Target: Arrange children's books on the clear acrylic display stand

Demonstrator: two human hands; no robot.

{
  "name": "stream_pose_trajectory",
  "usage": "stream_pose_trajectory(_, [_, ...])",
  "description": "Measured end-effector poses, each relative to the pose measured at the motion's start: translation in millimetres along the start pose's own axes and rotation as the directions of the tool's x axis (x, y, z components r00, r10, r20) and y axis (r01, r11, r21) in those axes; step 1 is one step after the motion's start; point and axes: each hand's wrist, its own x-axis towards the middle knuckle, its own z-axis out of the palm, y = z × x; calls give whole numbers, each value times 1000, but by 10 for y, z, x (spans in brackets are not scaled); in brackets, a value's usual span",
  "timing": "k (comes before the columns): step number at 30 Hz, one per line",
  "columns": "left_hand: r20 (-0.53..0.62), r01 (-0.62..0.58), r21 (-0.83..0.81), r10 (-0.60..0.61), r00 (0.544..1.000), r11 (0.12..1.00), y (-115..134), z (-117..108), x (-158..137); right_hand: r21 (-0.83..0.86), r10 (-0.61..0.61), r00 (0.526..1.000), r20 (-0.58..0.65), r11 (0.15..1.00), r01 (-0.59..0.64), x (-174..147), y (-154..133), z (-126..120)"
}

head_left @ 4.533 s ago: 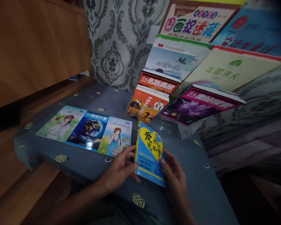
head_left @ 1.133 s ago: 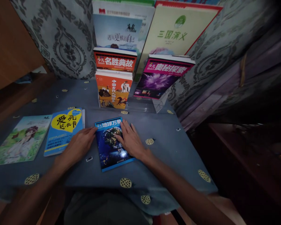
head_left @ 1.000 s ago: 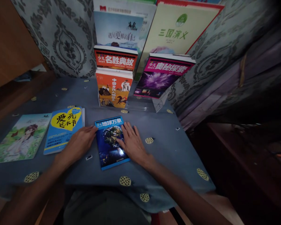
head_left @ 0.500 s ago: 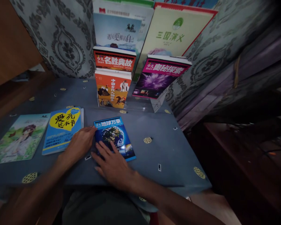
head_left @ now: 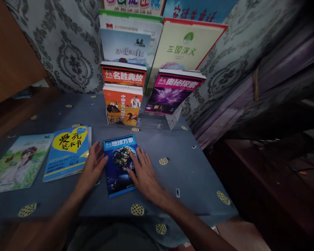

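A dark blue book [head_left: 120, 174] with a globe on its cover lies flat on the cloth-covered table. My right hand [head_left: 146, 176] rests over its right side, fingers spread across the globe picture. At the book's left edge is my left hand [head_left: 93, 167], fingers apart and thumb toward the cover; whether it touches the book I cannot tell. Left of that hand lies a blue book [head_left: 59, 164] with a yellow heart. Beside it, farther left, is a green book [head_left: 21, 164] showing a figure in a white dress.
A clear stepped stand [head_left: 157, 121] at the back holds an orange book [head_left: 122, 104], a purple book [head_left: 172, 92], a pale green book [head_left: 183, 45] and several others. Patterned curtains [head_left: 75, 59] hang behind. The table's right edge drops toward a dark red surface [head_left: 267, 188].
My right hand has moved from the book's lower left to its right side. My left hand's fingers have spread. The book now sits straighter, and the view has tipped up slightly.
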Motion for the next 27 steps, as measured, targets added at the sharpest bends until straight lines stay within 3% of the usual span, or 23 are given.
stream_pose_trajectory(3, [-91, 161, -242, -187, 978, 957, 56, 40, -35, 23, -8, 1000, 3, 1000, 8, 2, 14, 40])
stream_pose_trajectory(6, [-30, 280, -414, -321, 947, 866, 176, 94, -80, 84, 0, 1000, 3, 996, 0, -12, -2, 13])
stream_pose_trajectory(11, [193, 438, -543, -401, 895, 716, 346, 228, -133, 297, 68, 997, -31, 953, -56, -58, 76, -33])
stream_pose_trajectory(15, [190, 431, -596, -403, 895, 677, 420, 289, -84, 516, 231, 972, -44, 838, -176, -14, 127, -26])
stream_pose_trajectory(18, [168, 388, -595, -363, 917, 704, 480, 338, -13, 726, 352, 936, -35, 652, -218, 94, 82, -28])
stream_pose_trajectory(21, [158, 365, -597, -341, 927, 714, 512, 424, 56, 935, 425, 900, 98, 269, -229, 218, 1, -53])
stream_pose_trajectory(23, [111, 342, -613, -351, 930, 713, 493, 498, 86, 967, 452, 870, 198, 53, -248, 284, -49, -86])
stream_pose_trajectory(25, [44, 326, -609, -379, 924, 723, 439, 570, 99, 966, 456, 854, 250, -51, -255, 329, -90, -126])
stream_pose_trajectory(27, [2, 328, -571, -398, 917, 753, 361, 615, 103, 962, 432, 859, 273, -99, -256, 356, -115, -162])
